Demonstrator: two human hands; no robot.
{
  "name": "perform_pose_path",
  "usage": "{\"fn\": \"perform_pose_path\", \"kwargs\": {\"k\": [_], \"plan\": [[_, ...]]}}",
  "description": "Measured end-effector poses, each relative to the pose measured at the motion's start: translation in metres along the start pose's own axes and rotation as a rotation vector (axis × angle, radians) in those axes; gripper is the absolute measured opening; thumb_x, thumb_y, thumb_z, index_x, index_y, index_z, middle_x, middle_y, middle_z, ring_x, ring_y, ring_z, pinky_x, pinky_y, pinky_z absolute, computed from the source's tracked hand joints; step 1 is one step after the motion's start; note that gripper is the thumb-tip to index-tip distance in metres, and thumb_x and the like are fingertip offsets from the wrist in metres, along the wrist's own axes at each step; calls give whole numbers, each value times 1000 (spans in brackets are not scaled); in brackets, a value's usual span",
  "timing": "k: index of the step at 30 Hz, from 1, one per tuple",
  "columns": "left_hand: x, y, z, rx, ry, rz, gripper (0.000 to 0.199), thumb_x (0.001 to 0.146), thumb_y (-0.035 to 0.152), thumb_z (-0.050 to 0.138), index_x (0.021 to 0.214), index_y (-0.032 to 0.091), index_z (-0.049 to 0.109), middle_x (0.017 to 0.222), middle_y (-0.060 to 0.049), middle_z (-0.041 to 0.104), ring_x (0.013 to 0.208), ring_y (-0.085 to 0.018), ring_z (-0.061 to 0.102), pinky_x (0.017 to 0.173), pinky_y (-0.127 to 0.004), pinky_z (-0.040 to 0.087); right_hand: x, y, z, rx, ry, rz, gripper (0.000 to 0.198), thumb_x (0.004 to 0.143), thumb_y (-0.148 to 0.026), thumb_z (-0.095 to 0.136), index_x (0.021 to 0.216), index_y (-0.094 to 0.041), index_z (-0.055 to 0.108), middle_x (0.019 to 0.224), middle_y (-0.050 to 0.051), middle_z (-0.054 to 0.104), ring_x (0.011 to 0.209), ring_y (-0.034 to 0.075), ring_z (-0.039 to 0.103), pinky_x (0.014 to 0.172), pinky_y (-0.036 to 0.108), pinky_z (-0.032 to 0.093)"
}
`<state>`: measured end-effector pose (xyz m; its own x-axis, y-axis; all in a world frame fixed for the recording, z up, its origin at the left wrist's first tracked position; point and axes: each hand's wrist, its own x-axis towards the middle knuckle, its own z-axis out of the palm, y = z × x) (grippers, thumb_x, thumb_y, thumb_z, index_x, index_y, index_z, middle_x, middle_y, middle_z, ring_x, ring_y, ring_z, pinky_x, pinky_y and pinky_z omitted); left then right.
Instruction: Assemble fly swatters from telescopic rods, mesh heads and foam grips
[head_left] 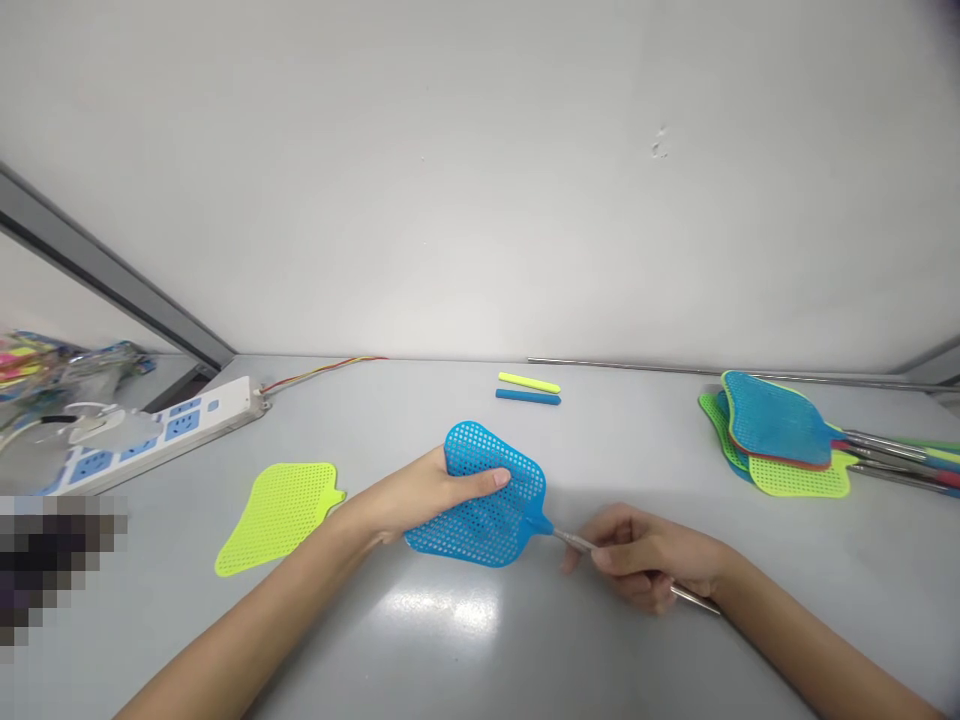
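Observation:
A blue fly swatter head (487, 540) with a perforated face is gripped at its left side by my left hand (442, 490), thumb on top and the other fingers hidden beneath. A thin metal rod (574, 540) joins its narrow neck. My right hand (637, 560) is closed around that rod, whose bare end sticks out past the palm. On the table left of my left arm lies a loose yellow-green swatter head (281, 515). Beyond the blue head, a yellow handle sleeve (529, 382) and a blue handle sleeve (528, 397) lie side by side.
At right lies a stack of swatters (784, 425) with metal rods. A white power strip (217, 410) with plugged cords stands at left. Long metal rods (637, 367) run along the wall. Plastic-wrapped items (67, 370) sit beyond the frame post. Part of the lower left is pixelated.

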<state>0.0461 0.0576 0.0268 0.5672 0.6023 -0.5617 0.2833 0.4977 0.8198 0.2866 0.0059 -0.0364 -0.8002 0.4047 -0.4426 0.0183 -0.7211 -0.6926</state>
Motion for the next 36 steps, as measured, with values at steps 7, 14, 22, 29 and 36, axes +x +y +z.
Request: {"fn": "perform_pose_path", "kwargs": {"k": [7,14,22,29,36], "plan": [[-1,4,3,-4,-21,43,40,71,36,53,109,24,48,102,-4,59,90,-19,56,78,-32,44,1,0,1,-22,22,-26,27,73,-27,53,95,-12,56,41,-9,30,31,0,18,29,14,13],[-2,4,5,-5,16,28,42,69,38,55,109,25,48,104,-3,58,90,-19,55,78,-31,44,0,1,2,-50,53,-16,31,70,-31,56,95,-12,57,40,-9,31,31,0,20,29,14,15],[-4,4,8,-89,34,-39,46,67,39,57,109,24,48,103,-4,58,91,-21,55,78,-32,44,2,5,0,-82,66,-38,35,71,-30,55,100,-12,56,38,-8,36,29,1,21,28,15,17],[-5,3,10,-131,45,-56,46,67,39,56,110,24,47,105,-5,56,92,-21,54,79,-33,43,2,5,1,-93,65,-28,33,71,-29,55,97,-10,56,38,-8,37,29,1,22,28,15,16],[-4,-1,11,-168,20,-70,41,66,40,57,100,18,53,95,-8,61,86,-22,57,76,-36,44,1,5,0,-94,73,-26,32,69,-31,57,93,-10,58,37,-8,37,29,1,21,28,15,15]]}}
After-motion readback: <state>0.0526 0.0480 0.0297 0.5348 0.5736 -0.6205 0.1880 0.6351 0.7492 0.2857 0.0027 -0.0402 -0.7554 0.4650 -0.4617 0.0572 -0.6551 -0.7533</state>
